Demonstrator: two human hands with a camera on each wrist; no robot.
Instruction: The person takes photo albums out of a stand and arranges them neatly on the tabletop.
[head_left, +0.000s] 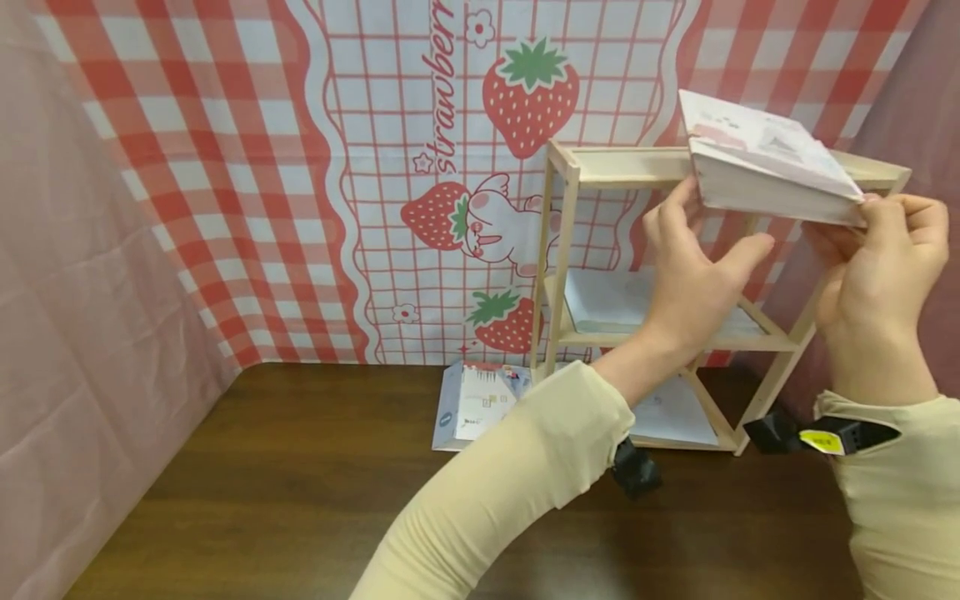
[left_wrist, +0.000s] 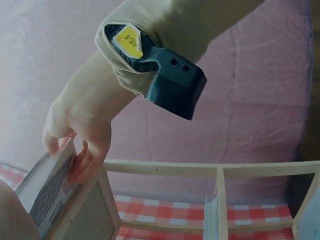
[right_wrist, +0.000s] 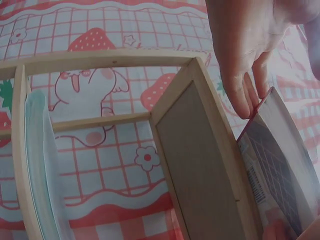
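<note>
A thick white book (head_left: pixel 772 158) with a pink-and-grey picture on its cover is tilted over the top board of a small wooden shelf (head_left: pixel 630 165). My right hand (head_left: pixel 885 258) pinches its near right corner between thumb and fingers. At the book's left end, my left hand (head_left: pixel 697 267) has fingertips against the edge, its thumb spread away from the cover. From the right wrist, the left hand's fingers (right_wrist: pixel 235 95) reach down at the book's corner, and a barcode shows on the book's underside (right_wrist: pixel 257 187), close to the top board.
A pale blue book (head_left: pixel 607 300) lies on the middle shelf, with another pale flat item (head_left: pixel 667 412) on the bottom one. Left of the shelf, a white-and-blue book (head_left: pixel 480 404) lies on the dark wooden table (head_left: pixel 300 483). A strawberry-print cloth (head_left: pixel 375 100) hangs behind.
</note>
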